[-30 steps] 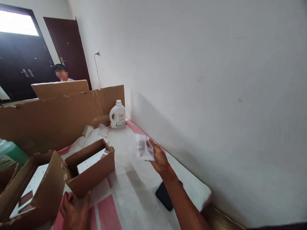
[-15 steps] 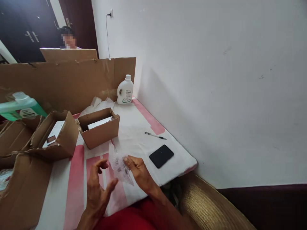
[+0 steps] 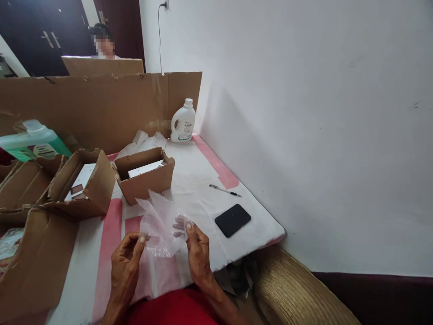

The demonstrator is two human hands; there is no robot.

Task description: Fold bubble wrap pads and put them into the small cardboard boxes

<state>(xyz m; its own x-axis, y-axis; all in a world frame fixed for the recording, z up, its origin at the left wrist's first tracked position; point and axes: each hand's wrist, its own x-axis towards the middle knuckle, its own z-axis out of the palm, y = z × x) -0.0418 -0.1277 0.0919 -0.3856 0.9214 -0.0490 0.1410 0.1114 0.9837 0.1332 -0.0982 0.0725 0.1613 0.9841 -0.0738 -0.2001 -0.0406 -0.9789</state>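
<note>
Bag, clear plastic, tight in left hand and right hand; bottle label illegible.

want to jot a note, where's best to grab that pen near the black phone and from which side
Pinch the pen mid-barrel from above: it lies flat and slanted on the table cover, with bare cover either side and clear of the black phone. The right hand is nearer, but it holds the clear bag.
</note>
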